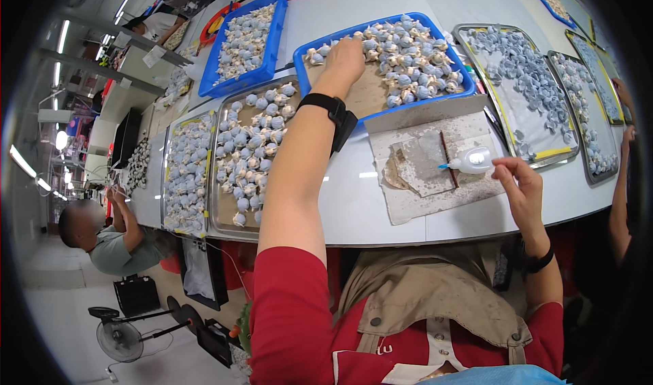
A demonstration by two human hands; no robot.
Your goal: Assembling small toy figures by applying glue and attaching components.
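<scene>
My left hand [345, 60] reaches over the near left part of a blue plastic tray [299, 72], fingers pointing down and closed among small blue-and-cream ball-shaped pieces [416, 57]. What its fingertips hold is hidden by the hand. A small white squeeze bottle [473, 160] with a blue tip lies on its side across a thin brown stick [447, 159] on a stained cardboard sheet [408, 205]. Just right of the bottle's base is my right hand [522, 189], its thumb and forefinger loosely bent and slightly apart, with nothing visible between them.
Another blue tray [277, 35] and a metal tray [224, 216] of similar pieces stand left. On the right, a metal tray [568, 155] holds loose grey-blue cup-shaped pieces. Dark tweezers [495, 123] lie beside the cardboard. A person [112, 245] works at far left; another person's arm [619, 208] shows right.
</scene>
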